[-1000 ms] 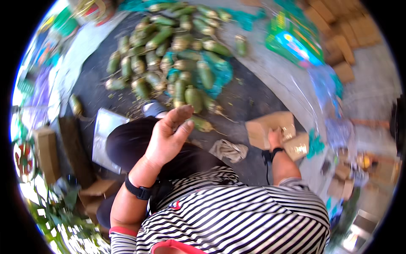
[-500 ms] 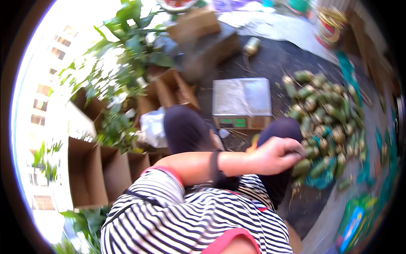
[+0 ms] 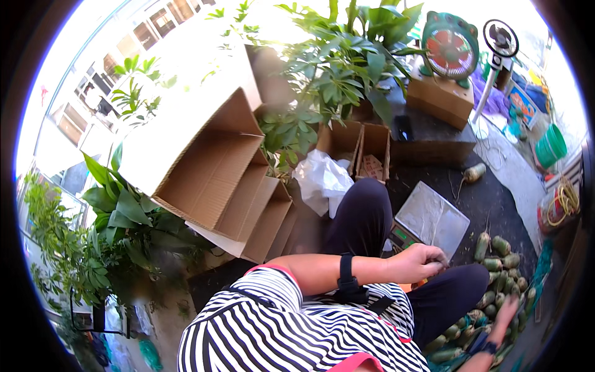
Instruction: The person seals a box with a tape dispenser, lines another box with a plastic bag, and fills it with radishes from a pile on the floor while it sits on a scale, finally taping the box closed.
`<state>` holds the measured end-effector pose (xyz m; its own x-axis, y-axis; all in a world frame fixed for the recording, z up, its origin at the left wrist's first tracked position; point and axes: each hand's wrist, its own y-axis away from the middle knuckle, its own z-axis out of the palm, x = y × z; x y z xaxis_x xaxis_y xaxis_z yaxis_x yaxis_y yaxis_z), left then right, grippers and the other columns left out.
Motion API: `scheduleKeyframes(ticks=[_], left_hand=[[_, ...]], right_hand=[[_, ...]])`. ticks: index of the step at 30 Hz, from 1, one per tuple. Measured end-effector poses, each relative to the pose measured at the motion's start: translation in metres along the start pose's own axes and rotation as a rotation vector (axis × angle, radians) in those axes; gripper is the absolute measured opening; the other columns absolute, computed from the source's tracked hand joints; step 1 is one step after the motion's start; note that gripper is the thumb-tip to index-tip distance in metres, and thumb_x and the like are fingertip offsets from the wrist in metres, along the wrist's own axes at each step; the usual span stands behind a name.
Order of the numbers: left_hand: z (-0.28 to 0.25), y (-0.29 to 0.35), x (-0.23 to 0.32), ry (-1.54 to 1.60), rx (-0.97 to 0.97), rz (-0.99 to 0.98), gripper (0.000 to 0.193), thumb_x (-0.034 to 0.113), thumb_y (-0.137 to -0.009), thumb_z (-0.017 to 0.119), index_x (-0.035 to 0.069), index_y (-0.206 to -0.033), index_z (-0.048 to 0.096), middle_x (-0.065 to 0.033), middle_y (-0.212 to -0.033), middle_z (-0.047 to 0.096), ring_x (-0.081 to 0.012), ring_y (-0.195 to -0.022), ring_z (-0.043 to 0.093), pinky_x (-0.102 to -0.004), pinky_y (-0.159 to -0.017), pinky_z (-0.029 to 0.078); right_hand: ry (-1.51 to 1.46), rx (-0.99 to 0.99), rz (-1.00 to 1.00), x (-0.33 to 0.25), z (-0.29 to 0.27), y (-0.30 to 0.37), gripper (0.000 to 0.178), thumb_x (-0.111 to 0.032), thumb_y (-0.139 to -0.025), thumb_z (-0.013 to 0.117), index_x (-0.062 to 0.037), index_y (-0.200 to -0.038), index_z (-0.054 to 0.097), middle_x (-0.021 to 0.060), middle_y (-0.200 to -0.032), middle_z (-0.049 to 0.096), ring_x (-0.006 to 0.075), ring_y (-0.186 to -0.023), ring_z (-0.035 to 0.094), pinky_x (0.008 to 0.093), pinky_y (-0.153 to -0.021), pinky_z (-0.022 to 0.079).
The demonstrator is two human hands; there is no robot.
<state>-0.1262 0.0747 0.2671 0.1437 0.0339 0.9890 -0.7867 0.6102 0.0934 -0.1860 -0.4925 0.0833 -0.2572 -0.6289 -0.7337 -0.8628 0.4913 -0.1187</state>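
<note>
My left hand [image 3: 416,264] is closed in front of my body, fingers curled, close to the near edge of a digital scale [image 3: 432,217] with a bare metal plate. A small orange and yellow thing [image 3: 416,284] shows just below that hand; whether the hand grips it is hidden. At the lower right my right hand [image 3: 507,310] reaches over a pile of green radishes [image 3: 494,263], its fingers stretched out and touching the pile. The radishes have pale ends, and some lie in teal netting.
Tall open cardboard boxes [image 3: 207,177] stand at the left, smaller ones [image 3: 374,152] ahead beside a white plastic bag [image 3: 322,180]. One radish [image 3: 474,173] lies apart beyond the scale. Behind are a green fan [image 3: 447,49], leafy plants [image 3: 347,68] and a green bucket [image 3: 550,147].
The view has swung left, so the scale and radishes now sit lower right. My right hand has come into view over the pile. My left hand stays curled.
</note>
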Motion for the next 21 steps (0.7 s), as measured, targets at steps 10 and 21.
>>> scheduleKeyframes(ticks=[10,21], left_hand=[[-0.063,0.067,0.011,-0.152,0.335,0.272,0.015,0.008,-0.092,0.058,-0.004,-0.1,0.064,-0.0091,-0.083,0.068,-0.0108,-0.077,0.057,-0.0307,-0.074,0.049],[-0.08,0.077,-0.001,-0.137,0.379,0.552,0.017,0.007,-0.089,0.058,-0.001,-0.103,0.064,-0.0099,-0.09,0.065,-0.0167,-0.083,0.059,-0.0339,-0.076,0.049]], right_hand=[[-0.292,-0.411,-1.392,-0.73,0.189,0.129,0.049,-0.009,-0.078,0.07,-0.0022,-0.125,0.058,0.0184,-0.131,0.057,0.0357,-0.122,0.052,0.0416,-0.106,0.041],[-0.354,-0.156,-1.765,-0.81,0.261,0.246,0.045,-0.012,-0.077,0.07,-0.0111,-0.121,0.063,0.011,-0.121,0.061,0.0274,-0.12,0.051,0.0398,-0.104,0.034]])
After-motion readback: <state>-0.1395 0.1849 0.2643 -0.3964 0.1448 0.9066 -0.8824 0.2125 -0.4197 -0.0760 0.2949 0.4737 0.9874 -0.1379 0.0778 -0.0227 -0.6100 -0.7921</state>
